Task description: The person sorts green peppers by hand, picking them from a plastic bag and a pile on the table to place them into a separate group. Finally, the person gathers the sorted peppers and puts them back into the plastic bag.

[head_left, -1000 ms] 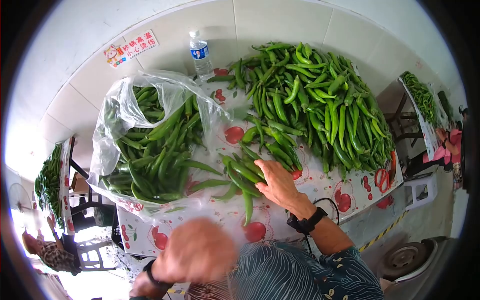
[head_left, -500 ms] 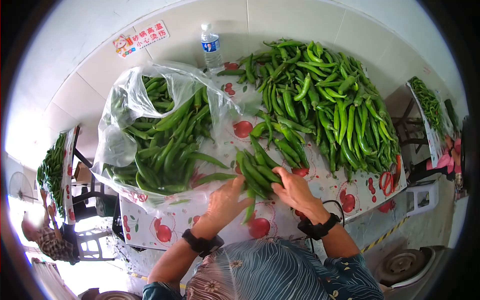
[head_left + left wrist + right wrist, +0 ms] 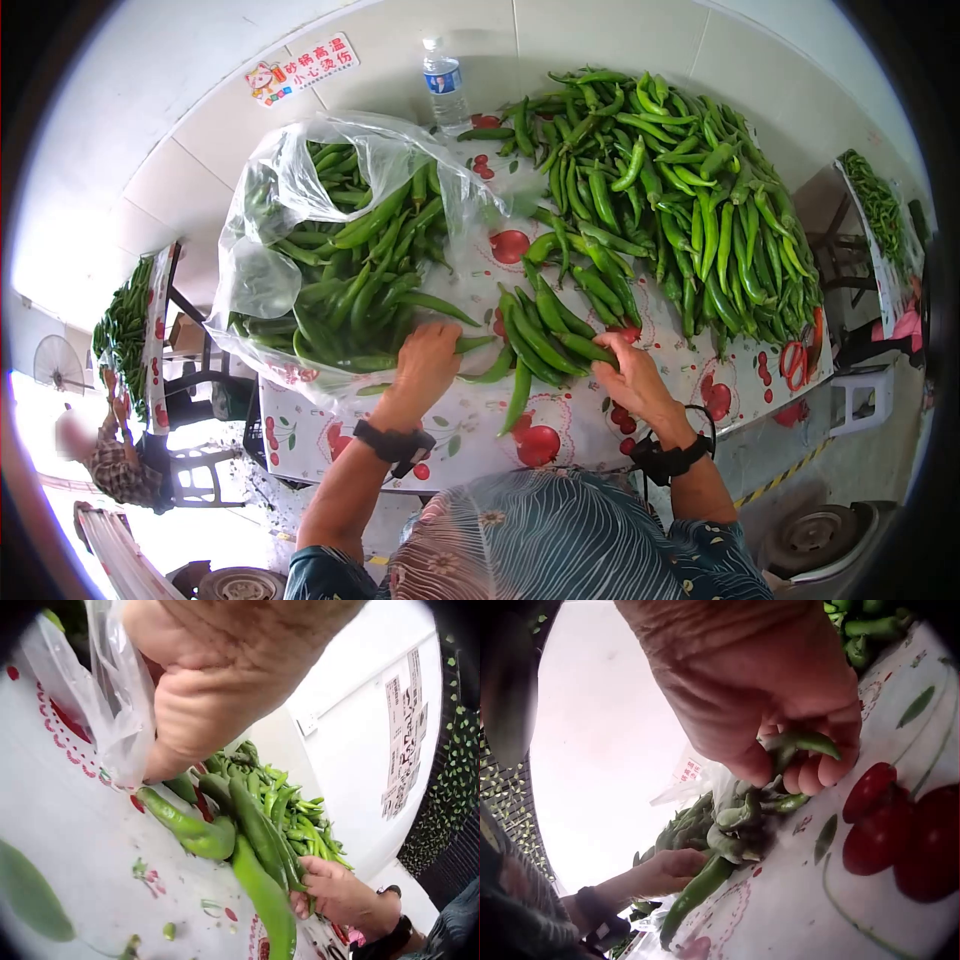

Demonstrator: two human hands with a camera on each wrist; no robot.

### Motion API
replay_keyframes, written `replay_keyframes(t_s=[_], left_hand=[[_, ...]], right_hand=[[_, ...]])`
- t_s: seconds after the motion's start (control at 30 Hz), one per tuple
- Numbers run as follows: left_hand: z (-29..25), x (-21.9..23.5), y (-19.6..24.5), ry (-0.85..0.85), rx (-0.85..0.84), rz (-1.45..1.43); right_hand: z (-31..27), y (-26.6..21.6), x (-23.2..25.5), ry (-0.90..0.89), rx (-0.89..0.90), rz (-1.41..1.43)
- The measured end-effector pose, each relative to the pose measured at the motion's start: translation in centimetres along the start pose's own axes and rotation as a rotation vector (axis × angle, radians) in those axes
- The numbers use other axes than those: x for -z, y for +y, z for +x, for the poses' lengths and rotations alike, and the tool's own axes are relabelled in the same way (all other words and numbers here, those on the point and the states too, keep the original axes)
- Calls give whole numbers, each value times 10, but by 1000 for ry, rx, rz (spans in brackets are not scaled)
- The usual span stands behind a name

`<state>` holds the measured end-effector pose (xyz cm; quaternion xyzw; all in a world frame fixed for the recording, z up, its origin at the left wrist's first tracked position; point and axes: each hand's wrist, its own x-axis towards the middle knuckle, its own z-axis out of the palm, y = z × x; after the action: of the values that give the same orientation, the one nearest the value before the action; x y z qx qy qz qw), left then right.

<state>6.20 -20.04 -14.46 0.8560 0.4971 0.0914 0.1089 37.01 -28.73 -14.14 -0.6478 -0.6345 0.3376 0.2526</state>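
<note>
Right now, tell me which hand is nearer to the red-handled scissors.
Right: the right hand grips a green pepper, left of the scissors; the left hand is farther left, at the plastic bag.

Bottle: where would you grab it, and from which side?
The bottle is probably best held round its middle, from the near side: it stands upright and slim, with the wall close behind and a pepper lying by its base on the right.
</note>
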Motion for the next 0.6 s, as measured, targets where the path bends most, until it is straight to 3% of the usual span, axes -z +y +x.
replay_keyframes(t_s=[0.07, 0.27, 0.4, 0.5, 0.6], left_hand=[[2, -1, -3, -4, 29, -85], [8, 69, 3, 116, 381, -1320], [3, 115, -44, 414, 237, -890], [-9, 147, -73, 439, 173, -30], [-22, 132, -103, 335, 282, 326]], right_hand=[[0, 2, 2, -15, -7, 42], [-1, 8, 1, -28, -75, 149], [2, 17, -3, -18, -12, 140], [2, 8, 0, -12, -39, 148], [1, 9, -3, 33, -7, 130]])
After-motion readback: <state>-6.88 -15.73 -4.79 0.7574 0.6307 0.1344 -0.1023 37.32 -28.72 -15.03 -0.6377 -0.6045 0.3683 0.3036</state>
